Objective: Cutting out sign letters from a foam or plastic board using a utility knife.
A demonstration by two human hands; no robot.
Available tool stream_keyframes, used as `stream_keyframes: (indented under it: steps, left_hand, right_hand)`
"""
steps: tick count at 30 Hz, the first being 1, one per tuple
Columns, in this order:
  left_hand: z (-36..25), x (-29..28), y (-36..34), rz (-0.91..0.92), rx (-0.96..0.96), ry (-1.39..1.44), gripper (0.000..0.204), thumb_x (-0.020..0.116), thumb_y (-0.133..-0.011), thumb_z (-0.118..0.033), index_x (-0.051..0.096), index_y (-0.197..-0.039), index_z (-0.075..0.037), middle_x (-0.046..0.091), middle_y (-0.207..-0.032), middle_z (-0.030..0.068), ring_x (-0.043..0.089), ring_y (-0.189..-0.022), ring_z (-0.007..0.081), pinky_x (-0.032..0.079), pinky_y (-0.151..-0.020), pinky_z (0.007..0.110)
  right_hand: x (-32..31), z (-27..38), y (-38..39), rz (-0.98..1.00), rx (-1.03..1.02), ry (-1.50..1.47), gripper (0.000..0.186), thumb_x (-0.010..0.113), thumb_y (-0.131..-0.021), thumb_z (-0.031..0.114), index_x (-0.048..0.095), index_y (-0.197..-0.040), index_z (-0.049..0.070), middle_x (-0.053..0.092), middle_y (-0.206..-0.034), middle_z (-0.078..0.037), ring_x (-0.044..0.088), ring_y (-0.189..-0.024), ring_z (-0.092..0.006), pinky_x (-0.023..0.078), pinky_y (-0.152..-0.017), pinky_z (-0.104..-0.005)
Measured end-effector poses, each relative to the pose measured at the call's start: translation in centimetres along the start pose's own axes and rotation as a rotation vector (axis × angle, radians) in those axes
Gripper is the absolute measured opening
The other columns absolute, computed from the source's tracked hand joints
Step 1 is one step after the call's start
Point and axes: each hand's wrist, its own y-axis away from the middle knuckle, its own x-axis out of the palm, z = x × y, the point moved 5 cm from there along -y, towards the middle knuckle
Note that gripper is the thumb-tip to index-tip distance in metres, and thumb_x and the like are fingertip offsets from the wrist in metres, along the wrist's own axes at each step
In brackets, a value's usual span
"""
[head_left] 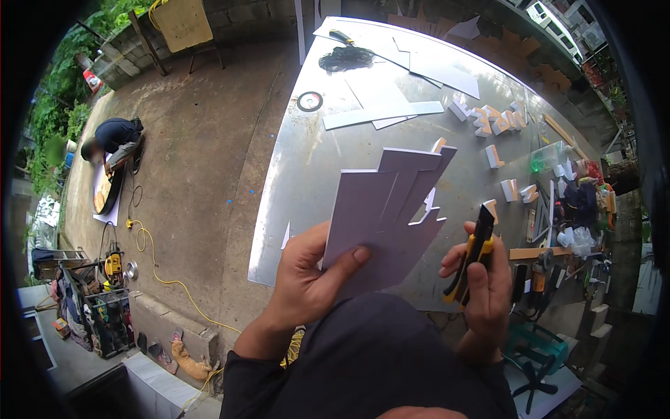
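Note:
My left hand [305,276] pinches white board pieces [370,216], its thumb lying flat across the near face. The pieces overlap, and their upper edges are stepped and notched. Whether some are joined I cannot tell. To the right, my right hand [486,290] is closed round a yellow and black utility knife [476,255]. Its dark blade end points up, apart from the board. Beyond both hands spreads a metal-topped table [293,181]. Thick cut-out letters [499,120] with white faces and tan sides stand on its right half.
White board offcuts [384,114], a round disc [310,102], a dark tangle [345,59] and another knife [340,36] lie farther back. Tools and a clear bottle [548,157] crowd the right edge. At far left a person [118,140] bends over work; a yellow cord [174,282] crosses the floor near a cat [188,359].

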Motion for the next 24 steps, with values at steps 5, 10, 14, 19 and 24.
stream_keyframes:
  steps: [5, 10, 14, 19, 24]
  left_hand:
    - [-0.3, 1.1, 0.5, -0.034, 0.07, -0.105, 0.026, 0.064, -0.09, 0.005, 0.065, -0.116, 0.003, 0.07, -0.103, 0.0112, 0.065, -0.098, 0.0173, 0.048, -0.086, 0.028]
    - [0.1, 1.2, 1.3, -0.068, 0.122, -0.278, 0.027, 0.066, -0.086, 0.007, 0.065, -0.113, 0.003, 0.069, -0.097, 0.0116, 0.064, -0.088, 0.0207, 0.049, -0.077, 0.03]
    - [0.0, 1.6, 1.6, -0.077, 0.205, -0.289, 0.029, 0.065, -0.084, 0.009, 0.065, -0.113, 0.002, 0.068, -0.097, 0.0131, 0.062, -0.084, 0.0227, 0.048, -0.071, 0.031]
    - [0.4, 1.5, 1.7, -0.059, 0.226, -0.287, 0.032, 0.065, -0.084, 0.01, 0.064, -0.115, 0.003, 0.067, -0.1, 0.0143, 0.062, -0.082, 0.0239, 0.048, -0.07, 0.031]
    - [0.5, 1.6, 1.5, -0.047, 0.176, -0.304, 0.032, 0.066, -0.085, 0.008, 0.063, -0.116, 0.004, 0.067, -0.107, 0.0154, 0.064, -0.095, 0.0237, 0.048, -0.082, 0.03]
  right_hand:
    - [2.0, 2.7, 0.8, 0.288, 0.002, 0.191, 0.039, 0.055, -0.099, 0.017, 0.047, -0.125, -0.01, 0.066, -0.079, -0.017, 0.069, -0.061, -0.0269, 0.053, -0.054, -0.0358]
    - [3.3, 4.4, -0.1, 0.33, -0.12, 0.247, 0.039, 0.061, -0.095, 0.013, 0.048, -0.123, -0.011, 0.066, -0.081, -0.022, 0.068, -0.061, -0.0342, 0.053, -0.054, -0.0379]
    - [3.9, 4.0, -0.7, 0.333, -0.157, 0.274, 0.04, 0.062, -0.094, 0.011, 0.048, -0.123, -0.012, 0.066, -0.085, -0.025, 0.069, -0.065, -0.0359, 0.053, -0.055, -0.0389]
    - [3.8, 4.0, -0.9, 0.349, -0.154, 0.274, 0.04, 0.062, -0.093, 0.011, 0.047, -0.122, -0.013, 0.066, -0.088, -0.026, 0.069, -0.068, -0.0369, 0.054, -0.055, -0.0389]
    - [3.6, 3.9, -1.1, 0.38, -0.14, 0.25, 0.04, 0.062, -0.093, 0.011, 0.047, -0.122, -0.012, 0.066, -0.089, -0.026, 0.07, -0.069, -0.0371, 0.054, -0.056, -0.0384]
